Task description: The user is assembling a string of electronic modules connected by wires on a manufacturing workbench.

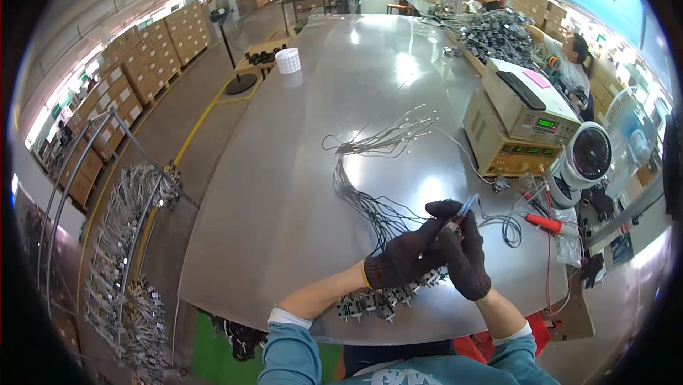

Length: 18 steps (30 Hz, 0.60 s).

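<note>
Both my hands wear dark knitted gloves and meet over the near right part of the metal table (263,193). My right hand (466,260) is closed round a small part with a pale blue piece (467,205) sticking up from the fingers; its exact kind is hidden. Beside it my left hand (402,257) is closed against the same spot, its fingertips partly covered. A bundle of thin cables (356,189) runs from under my hands up the table, its pale ends fanned out (398,136). Several small connectors (377,302) on these cables lie below my hands near the edge.
Two stacked test instruments (516,125) stand at right, with a small white fan (589,154) and a red-handled probe (544,223) near them. A heap of dark parts (498,38) lies at far right near co-workers. A white basket (288,60) stands far left; cables hang on a rack (124,257).
</note>
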Motion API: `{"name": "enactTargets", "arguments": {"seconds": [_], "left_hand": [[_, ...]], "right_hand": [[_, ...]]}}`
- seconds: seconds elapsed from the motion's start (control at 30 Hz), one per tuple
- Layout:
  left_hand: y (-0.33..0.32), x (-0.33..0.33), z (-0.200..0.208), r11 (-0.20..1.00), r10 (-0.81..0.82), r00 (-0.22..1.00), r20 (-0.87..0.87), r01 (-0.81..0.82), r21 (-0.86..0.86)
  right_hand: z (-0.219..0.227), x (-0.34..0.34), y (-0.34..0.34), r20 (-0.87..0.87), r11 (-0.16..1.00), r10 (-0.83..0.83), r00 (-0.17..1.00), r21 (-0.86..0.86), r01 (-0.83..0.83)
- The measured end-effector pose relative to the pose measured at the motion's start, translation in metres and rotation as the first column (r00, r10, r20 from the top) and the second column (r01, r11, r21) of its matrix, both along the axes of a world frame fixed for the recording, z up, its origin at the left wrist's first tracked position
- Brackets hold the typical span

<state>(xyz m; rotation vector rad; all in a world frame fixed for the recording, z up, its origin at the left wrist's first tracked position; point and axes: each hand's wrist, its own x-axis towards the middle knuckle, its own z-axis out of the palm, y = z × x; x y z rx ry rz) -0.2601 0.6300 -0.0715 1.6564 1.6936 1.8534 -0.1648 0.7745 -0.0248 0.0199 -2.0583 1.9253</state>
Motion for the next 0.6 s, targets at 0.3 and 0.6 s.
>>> {"name": "enactTargets", "arguments": {"seconds": [0.3,0.6], "left_hand": [[-0.007,-0.007,-0.014,0.941,-0.085,0.992,-0.095,0.049,-0.334],[-0.025,-0.016,0.046,0.866,0.125,0.964,-0.233,-0.221,-0.449]], "right_hand": [[0.004,0.005,0.009,0.026,0.965,0.003,1.0,0.263,-0.01],[0.007,0.009,0.031,-0.033,0.982,-0.064,0.997,0.175,0.069]]}}
